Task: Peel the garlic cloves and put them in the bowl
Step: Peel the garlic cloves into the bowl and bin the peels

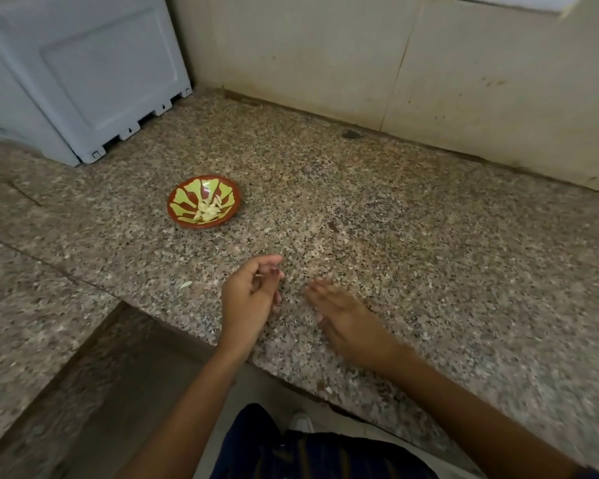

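Looks like we're between cloves: peeled garlic (209,210) is sitting in the bowl (184,216) on the tabletop (395,219). Left hand (248,299) is curling loosely, can't tell around what; right hand (343,319) is lying flat, blurry. Next probably needs another clove.

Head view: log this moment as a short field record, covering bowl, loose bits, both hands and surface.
bowl: red and green bowl on the granite counter, peeled garlic cloves inside
loose bit: pale scrap on counter, left of the hands
left hand: fingers curled; any grip on something too small to tell
right hand: blurred, fingers extended, low over counter
background: grey plastic box at back left
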